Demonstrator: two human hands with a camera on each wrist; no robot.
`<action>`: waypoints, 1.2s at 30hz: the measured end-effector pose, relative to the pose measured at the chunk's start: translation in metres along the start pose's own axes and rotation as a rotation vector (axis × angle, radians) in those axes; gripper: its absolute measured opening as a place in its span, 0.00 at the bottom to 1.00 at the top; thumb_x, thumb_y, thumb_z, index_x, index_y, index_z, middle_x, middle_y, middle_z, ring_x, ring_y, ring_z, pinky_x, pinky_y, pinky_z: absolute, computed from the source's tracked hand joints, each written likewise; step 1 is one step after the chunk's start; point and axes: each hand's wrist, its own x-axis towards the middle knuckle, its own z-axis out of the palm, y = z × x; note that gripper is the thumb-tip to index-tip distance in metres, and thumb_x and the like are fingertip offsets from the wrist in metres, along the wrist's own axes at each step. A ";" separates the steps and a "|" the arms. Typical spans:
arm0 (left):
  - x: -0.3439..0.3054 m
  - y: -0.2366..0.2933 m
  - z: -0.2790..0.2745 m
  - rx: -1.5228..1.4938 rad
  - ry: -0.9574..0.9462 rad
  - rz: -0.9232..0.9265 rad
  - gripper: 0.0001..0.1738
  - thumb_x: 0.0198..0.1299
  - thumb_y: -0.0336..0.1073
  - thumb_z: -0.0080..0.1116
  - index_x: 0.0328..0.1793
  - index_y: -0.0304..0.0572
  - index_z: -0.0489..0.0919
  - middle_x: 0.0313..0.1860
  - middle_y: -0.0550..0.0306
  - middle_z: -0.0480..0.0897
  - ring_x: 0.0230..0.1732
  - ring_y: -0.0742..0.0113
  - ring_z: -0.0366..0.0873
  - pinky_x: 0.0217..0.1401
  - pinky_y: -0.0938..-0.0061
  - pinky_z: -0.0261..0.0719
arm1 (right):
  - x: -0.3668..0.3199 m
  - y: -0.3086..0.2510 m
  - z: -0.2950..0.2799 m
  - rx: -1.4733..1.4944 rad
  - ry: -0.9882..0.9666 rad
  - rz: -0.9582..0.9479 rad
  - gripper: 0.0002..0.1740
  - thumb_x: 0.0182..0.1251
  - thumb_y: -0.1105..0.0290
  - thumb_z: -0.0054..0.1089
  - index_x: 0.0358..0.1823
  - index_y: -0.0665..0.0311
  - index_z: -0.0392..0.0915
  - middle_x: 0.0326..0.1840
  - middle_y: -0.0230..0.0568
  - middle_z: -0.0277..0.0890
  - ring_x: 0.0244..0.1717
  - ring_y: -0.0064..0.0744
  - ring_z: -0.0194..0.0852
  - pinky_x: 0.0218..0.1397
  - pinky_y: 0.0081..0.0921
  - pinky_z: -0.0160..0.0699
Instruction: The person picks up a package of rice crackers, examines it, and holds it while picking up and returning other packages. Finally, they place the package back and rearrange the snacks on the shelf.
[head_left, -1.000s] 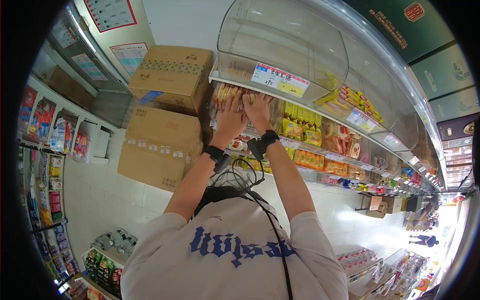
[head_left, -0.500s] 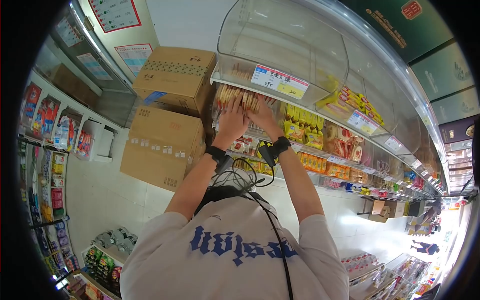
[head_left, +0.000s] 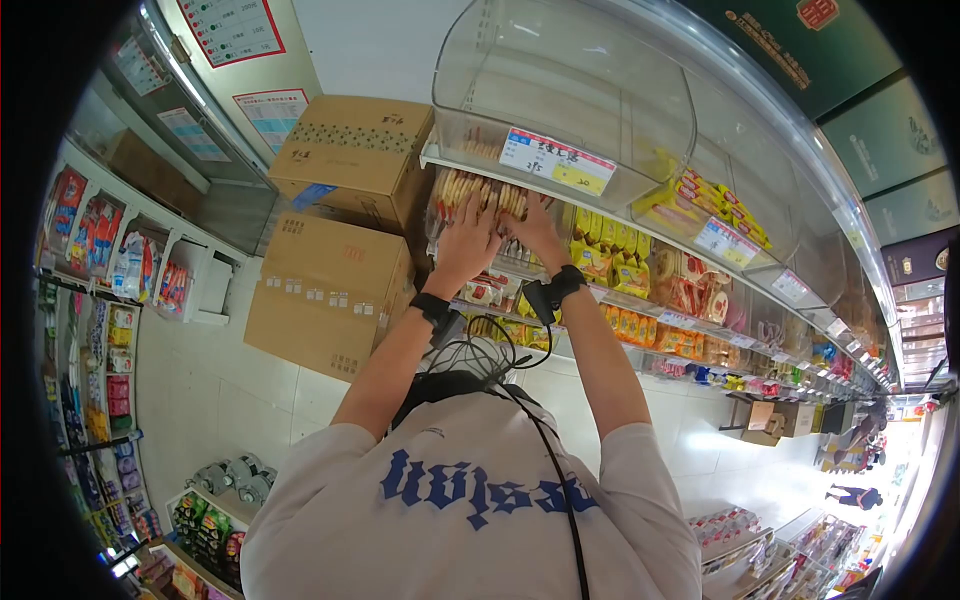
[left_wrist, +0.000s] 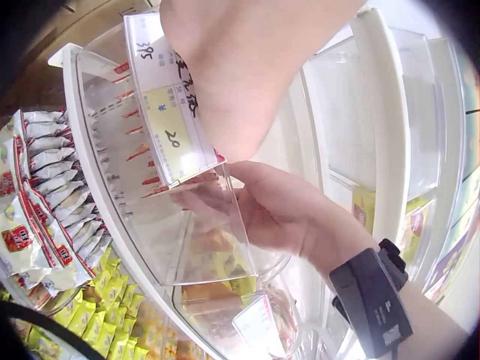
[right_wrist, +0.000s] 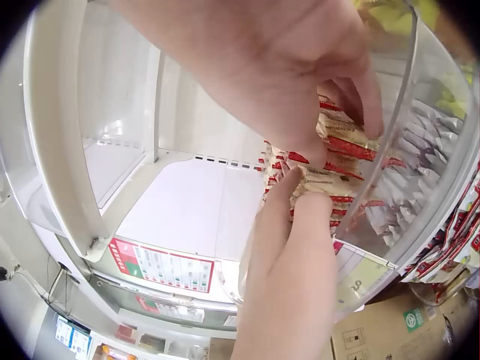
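Observation:
In the head view, both hands reach into a clear plastic bin under an upper shelf. A tight row of flat cream-and-red snack packets point(head_left: 465, 188) stands on edge there. My left hand point(head_left: 468, 245) rests its extended fingers on the row's front. My right hand point(head_left: 535, 235) is beside it at the row's right part. In the right wrist view, the right hand point(right_wrist: 277, 75) curls its thumb and fingers round several packets point(right_wrist: 341, 154), while the left fingertips point(right_wrist: 311, 206) touch the row from below. The left wrist view shows the right hand point(left_wrist: 277, 210) behind the bin's clear front.
Stacked cardboard boxes point(head_left: 320, 290) stand left of the shelving. Yellow snack packs point(head_left: 610, 255) fill the neighbouring bin. Above the hands is a clear bin front with a price tag point(head_left: 558, 160). Black cables point(head_left: 490, 350) hang between the forearms.
The right hand has drifted slightly right, away from the left hand, and more of the packet row shows. The left hand stays nearly in place on the packets.

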 end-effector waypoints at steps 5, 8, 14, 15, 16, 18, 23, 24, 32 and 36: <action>-0.002 -0.001 0.003 0.009 -0.030 -0.008 0.33 0.63 0.41 0.56 0.76 0.42 0.71 0.80 0.41 0.64 0.80 0.48 0.62 0.57 0.56 0.85 | -0.018 -0.019 -0.008 0.001 -0.008 -0.016 0.54 0.59 0.56 0.72 0.79 0.71 0.49 0.62 0.71 0.76 0.62 0.66 0.78 0.64 0.45 0.77; -0.002 -0.001 0.010 0.039 -0.007 -0.006 0.33 0.63 0.42 0.55 0.76 0.42 0.71 0.80 0.40 0.64 0.80 0.47 0.61 0.59 0.54 0.84 | -0.014 -0.005 0.010 0.029 0.074 0.041 0.53 0.58 0.58 0.71 0.79 0.72 0.50 0.61 0.71 0.77 0.61 0.67 0.78 0.63 0.46 0.77; -0.001 0.002 0.005 0.064 0.005 -0.010 0.34 0.62 0.39 0.54 0.78 0.51 0.71 0.80 0.40 0.64 0.80 0.47 0.63 0.56 0.58 0.86 | 0.000 0.017 0.020 -0.072 0.030 -0.030 0.45 0.63 0.59 0.64 0.77 0.68 0.54 0.59 0.69 0.78 0.59 0.67 0.79 0.59 0.48 0.78; -0.001 0.002 0.004 0.056 -0.006 -0.006 0.34 0.62 0.39 0.54 0.78 0.53 0.71 0.80 0.40 0.64 0.80 0.46 0.63 0.56 0.57 0.86 | 0.001 0.017 0.019 -0.072 0.011 0.004 0.43 0.63 0.60 0.62 0.77 0.67 0.55 0.59 0.67 0.79 0.58 0.67 0.79 0.59 0.48 0.78; -0.001 0.002 0.003 0.049 -0.015 -0.003 0.34 0.62 0.39 0.54 0.78 0.56 0.71 0.80 0.40 0.64 0.80 0.46 0.63 0.56 0.57 0.86 | 0.002 0.016 0.018 -0.072 -0.008 0.037 0.41 0.64 0.60 0.61 0.76 0.65 0.57 0.58 0.66 0.79 0.58 0.66 0.80 0.59 0.48 0.78; -0.001 0.000 0.003 0.038 -0.023 0.015 0.34 0.63 0.39 0.54 0.78 0.61 0.71 0.81 0.39 0.63 0.80 0.45 0.62 0.56 0.55 0.86 | 0.003 0.017 0.014 -0.039 -0.060 0.033 0.40 0.64 0.62 0.59 0.76 0.67 0.57 0.56 0.66 0.80 0.57 0.67 0.80 0.60 0.48 0.78; -0.002 -0.002 0.007 0.071 -0.052 0.011 0.33 0.65 0.40 0.54 0.79 0.65 0.70 0.82 0.39 0.60 0.82 0.46 0.59 0.55 0.55 0.86 | 0.000 0.015 0.007 0.077 -0.149 -0.026 0.40 0.62 0.62 0.62 0.72 0.74 0.58 0.56 0.68 0.79 0.60 0.64 0.79 0.63 0.43 0.76; -0.003 -0.002 0.008 0.086 -0.052 0.012 0.33 0.65 0.41 0.54 0.79 0.64 0.70 0.83 0.39 0.59 0.82 0.46 0.59 0.55 0.55 0.86 | 0.005 0.025 0.014 0.131 -0.079 -0.039 0.40 0.62 0.60 0.63 0.71 0.75 0.60 0.56 0.68 0.79 0.61 0.64 0.78 0.63 0.43 0.76; -0.003 -0.001 0.010 0.112 -0.043 0.008 0.32 0.65 0.40 0.54 0.78 0.58 0.71 0.82 0.40 0.61 0.82 0.48 0.60 0.54 0.55 0.86 | -0.011 0.002 0.023 -0.186 0.279 0.021 0.32 0.60 0.56 0.67 0.60 0.71 0.74 0.56 0.62 0.80 0.56 0.56 0.82 0.59 0.42 0.79; -0.003 0.000 0.007 0.112 -0.037 0.009 0.32 0.64 0.41 0.54 0.77 0.56 0.71 0.82 0.40 0.61 0.82 0.50 0.61 0.56 0.54 0.86 | -0.007 0.013 0.019 0.015 0.143 0.029 0.37 0.59 0.56 0.67 0.63 0.77 0.72 0.56 0.73 0.79 0.61 0.66 0.78 0.65 0.48 0.76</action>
